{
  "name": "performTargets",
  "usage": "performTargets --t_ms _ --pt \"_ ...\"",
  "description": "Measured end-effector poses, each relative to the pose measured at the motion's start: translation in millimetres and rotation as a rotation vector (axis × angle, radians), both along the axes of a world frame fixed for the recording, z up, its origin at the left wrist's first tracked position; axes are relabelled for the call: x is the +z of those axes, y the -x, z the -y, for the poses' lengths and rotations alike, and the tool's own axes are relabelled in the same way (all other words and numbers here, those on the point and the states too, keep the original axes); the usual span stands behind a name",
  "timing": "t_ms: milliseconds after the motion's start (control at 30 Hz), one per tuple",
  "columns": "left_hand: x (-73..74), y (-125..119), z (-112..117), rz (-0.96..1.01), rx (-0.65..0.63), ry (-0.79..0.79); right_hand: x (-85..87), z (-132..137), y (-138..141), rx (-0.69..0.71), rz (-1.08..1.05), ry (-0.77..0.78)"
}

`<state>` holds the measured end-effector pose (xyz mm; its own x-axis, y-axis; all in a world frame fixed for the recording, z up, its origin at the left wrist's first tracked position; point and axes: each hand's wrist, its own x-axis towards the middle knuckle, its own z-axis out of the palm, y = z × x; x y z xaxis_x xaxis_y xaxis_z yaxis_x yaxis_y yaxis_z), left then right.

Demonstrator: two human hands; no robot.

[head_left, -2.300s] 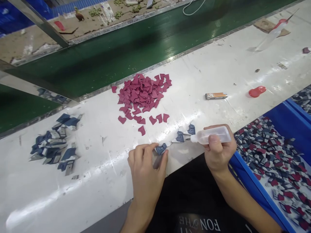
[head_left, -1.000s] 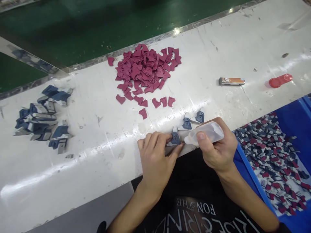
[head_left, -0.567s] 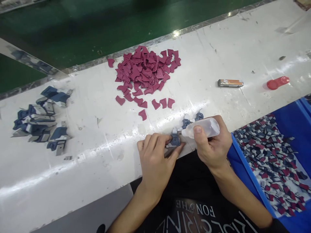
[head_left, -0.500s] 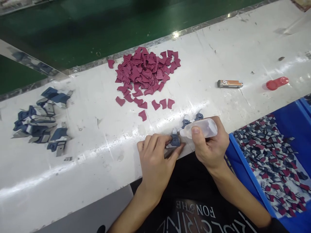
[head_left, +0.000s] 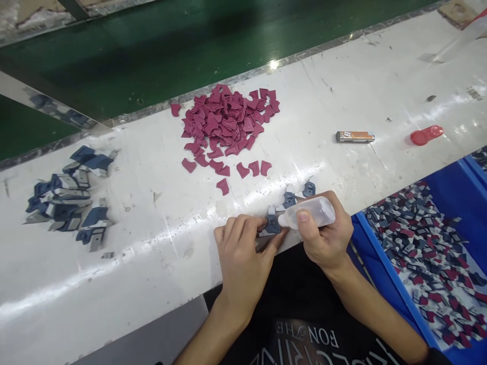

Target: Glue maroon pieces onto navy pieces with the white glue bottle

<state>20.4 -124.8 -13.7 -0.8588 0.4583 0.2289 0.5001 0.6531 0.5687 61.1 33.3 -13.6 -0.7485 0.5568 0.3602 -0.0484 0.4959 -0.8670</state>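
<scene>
My left hand [head_left: 243, 248] is closed, thumb and fingers pinching a small blue-and-grey molded piece [head_left: 272, 224] at the table's near edge. In my right hand [head_left: 329, 233] is a translucent squeeze bottle [head_left: 317, 212], tilted so its nozzle meets or nearly meets the recess of that piece; I cannot tell whether it touches. Two more blue-and-grey pieces [head_left: 309, 189] lie just beyond the bottle. Farther back rests a pile of maroon shaped pieces [head_left: 228, 121], with several loose ones along its near side.
A heap of blue-and-grey pieces [head_left: 64, 195] lies on the white table [head_left: 152, 284] at left. Toward the right are an orange-and-silver lighter-like object [head_left: 355, 137] and a red plastic piece [head_left: 426, 135]. A blue bin [head_left: 384, 253] beside me holds many mixed pieces.
The bottle's nozzle has shifted slightly over the held piece, from its upper edge toward its recess. My left hand keeps its pinch. The whole view has shifted a little.
</scene>
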Motion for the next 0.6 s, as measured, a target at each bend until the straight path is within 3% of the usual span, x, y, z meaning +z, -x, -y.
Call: performTargets --t_ms 133,267,400,500,600 --pt "0.3 0.4 -0.1 -0.013 0.006 0.011 -2.7 0.0 -1.5 -0.01 -0.064 0.068" --pt "0.0 1.6 -0.5 -0.053 -0.005 0.021 3.5 -13.9 2.0 -0.107 -0.17 0.304" --pt "-3.1 3.3 0.6 -0.087 0.009 0.036 22.2 -42.1 16.2 0.036 -0.116 0.453" --pt "-5.7 4.0 2.5 -0.099 0.007 0.045 33.5 -62.3 33.7 0.114 -0.051 0.353" --pt "-7.5 4.6 3.9 -0.091 0.011 0.055 35.7 -75.7 56.5 0.162 0.088 0.102"
